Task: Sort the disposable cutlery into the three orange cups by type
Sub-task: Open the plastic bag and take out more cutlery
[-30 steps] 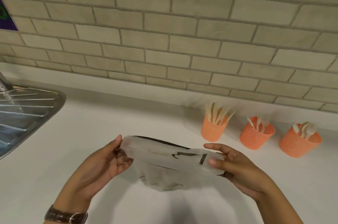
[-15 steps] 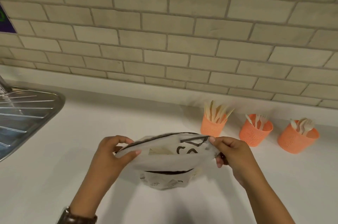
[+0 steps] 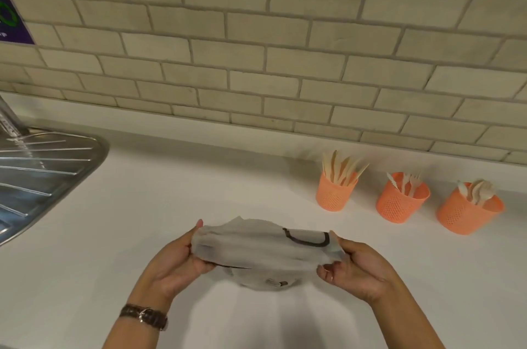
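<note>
Both hands' grip [image 3: 182, 260] [image 3: 356, 269] holding pouch [image 3: 262, 246], three orange cups [image 3: 336, 194] – knives, forks, spoons

A pale brick-tiled wall [image 3: 256, 63] backs a white counter [image 3: 142, 206] (steel drainboard [image 3: 37, 177] at left).

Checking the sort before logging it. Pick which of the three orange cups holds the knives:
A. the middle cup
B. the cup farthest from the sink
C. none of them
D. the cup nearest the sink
D: the cup nearest the sink holds long pointed wooden knives, while the middle cup shows fork tines and the far cup shows rounded spoon bowls.
</note>
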`<state>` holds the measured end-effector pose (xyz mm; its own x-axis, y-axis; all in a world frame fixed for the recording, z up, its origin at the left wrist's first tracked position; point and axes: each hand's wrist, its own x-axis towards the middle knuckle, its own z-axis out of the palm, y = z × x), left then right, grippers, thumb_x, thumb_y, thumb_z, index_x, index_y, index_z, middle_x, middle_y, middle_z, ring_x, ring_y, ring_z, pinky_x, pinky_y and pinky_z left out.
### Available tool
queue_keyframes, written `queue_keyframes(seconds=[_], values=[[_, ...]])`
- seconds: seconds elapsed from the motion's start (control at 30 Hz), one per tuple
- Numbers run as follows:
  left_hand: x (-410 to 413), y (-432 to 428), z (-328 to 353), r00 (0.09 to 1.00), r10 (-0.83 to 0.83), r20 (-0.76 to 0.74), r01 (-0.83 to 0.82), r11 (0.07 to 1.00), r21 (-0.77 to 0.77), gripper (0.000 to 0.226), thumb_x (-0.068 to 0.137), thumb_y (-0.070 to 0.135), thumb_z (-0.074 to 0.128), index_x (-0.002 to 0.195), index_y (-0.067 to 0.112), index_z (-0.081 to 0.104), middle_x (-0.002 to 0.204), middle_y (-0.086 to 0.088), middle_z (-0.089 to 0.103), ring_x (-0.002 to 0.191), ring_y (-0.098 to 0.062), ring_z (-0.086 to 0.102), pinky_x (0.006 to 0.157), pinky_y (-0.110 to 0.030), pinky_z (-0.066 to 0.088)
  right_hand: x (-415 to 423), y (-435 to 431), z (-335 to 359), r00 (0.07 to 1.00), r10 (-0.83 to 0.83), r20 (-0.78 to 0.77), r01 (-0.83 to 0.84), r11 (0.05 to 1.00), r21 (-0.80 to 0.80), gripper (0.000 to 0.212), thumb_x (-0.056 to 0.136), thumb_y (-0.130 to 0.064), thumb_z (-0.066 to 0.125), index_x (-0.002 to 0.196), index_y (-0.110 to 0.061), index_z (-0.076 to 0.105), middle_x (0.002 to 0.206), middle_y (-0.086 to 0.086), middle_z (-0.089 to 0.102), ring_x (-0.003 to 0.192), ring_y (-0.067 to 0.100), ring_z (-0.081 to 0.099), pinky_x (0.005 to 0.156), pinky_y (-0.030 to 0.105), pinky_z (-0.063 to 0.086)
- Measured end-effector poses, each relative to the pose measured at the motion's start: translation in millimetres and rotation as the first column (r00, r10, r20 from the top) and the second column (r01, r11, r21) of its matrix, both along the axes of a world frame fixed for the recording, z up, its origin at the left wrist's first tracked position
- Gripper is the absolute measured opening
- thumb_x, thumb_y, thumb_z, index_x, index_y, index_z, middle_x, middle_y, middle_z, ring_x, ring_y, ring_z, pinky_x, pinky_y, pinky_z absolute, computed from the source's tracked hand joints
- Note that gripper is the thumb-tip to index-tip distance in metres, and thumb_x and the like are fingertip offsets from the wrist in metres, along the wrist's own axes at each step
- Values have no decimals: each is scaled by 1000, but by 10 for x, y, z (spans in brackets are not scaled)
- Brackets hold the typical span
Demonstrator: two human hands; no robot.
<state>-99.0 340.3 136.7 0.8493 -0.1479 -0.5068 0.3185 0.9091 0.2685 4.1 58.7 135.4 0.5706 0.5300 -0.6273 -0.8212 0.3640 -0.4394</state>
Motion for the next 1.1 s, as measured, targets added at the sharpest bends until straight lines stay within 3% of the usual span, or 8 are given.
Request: queue_keyframes(seconds=[0.23, 0.37, 0.53, 0.67, 0.8, 0.9, 1.0, 1.1], values=[[47, 4, 114, 992, -10, 123, 3, 998, 59, 74, 39, 9, 93, 105, -10, 66, 117, -25, 63, 100, -32, 67, 78, -43, 58, 30, 79, 7, 948, 150, 282, -20, 909, -417, 22, 89, -29, 57, 85, -7, 57, 58, 3, 59, 53, 17, 48, 58, 29, 36], [-19, -26, 234, 981, -62, 181, -17, 914, 405, 64, 36, 23, 95, 90, -3, 73, 107, -21, 68, 96, -27, 69, 75, -35, 59, 16, 37, 144, 687, 551, 473, -28, 671, -741, 65, 51, -54, 81, 89, -18, 44, 83, -2, 58, 72, 15, 52, 64, 25, 40], [-83, -43, 228, 993, -118, 30, 34, 504, 863, 94, 39, 24, 87, 123, 28, 46, 112, -9, 64, 98, -21, 67, 72, -28, 56, 6, 49, 214, 550, 644, 532, 160, 544, -824, 70, 66, -26, 85, 110, -29, 31, 96, 6, 60, 81, 15, 58, 65, 22, 44], [-62, -15, 225, 994, 73, 81, -88, 93, 992, 40, 74, 12, 75, 96, 35, 50, 101, -8, 61, 82, -22, 61, 68, -29, 46, -25, 117, 260, 392, 724, 568, 260, 505, -823, 66, 71, -20, 79, 109, -29, 26, 85, 2, 52, 66, 13, 51, 56, 20, 41], [-139, -23, 271, 981, 88, 172, -136, -317, 939, 35, 75, 1, 68, 68, 28, 48, 82, 12, 67, 72, -13, 63, 62, -20, 42, 8, 148, 262, 414, 664, 623, 431, 460, -776, 35, 80, -23, 69, 103, -23, 42, 84, -8, 52, 68, 7, 50, 56, 22, 38], [-153, -47, 249, 989, -14, 149, -143, -373, 917, 53, 74, -12, 60, 51, 35, 63, 87, 15, 67, 78, -11, 63, 65, -5, 40, -7, 139, 179, 347, 704, 620, 587, 353, -729, 5, 85, -22, 64, 90, -21, 61, 78, -12, 56, 74, 16, 55, 56, 20, 33], [-137, -153, 204, 990, -128, 54, -109, -473, 874, 41, 83, -11, 53, 98, 20, 74, 105, 0, 65, 96, -18, 61, 74, -8, 35, -30, 158, 128, 279, 722, 633, 673, 323, -665, 13, 89, -17, 62, 82, -14, 73, 81, -5, 56, 78, 19, 54, 62, 27, 34], [-138, -187, 99, 982, -176, -62, -48, -562, 826, 51, 87, -3, 46, 131, 24, 52, 117, -5, 57, 105, -18, 56, 81, -12, 31, -14, 185, 170, 563, 503, 656, 372, 555, -744, 19, 92, -15, 59, 80, -7, 71, 67, 2, 62, 52, 9, 57, 55, 23, 48]])
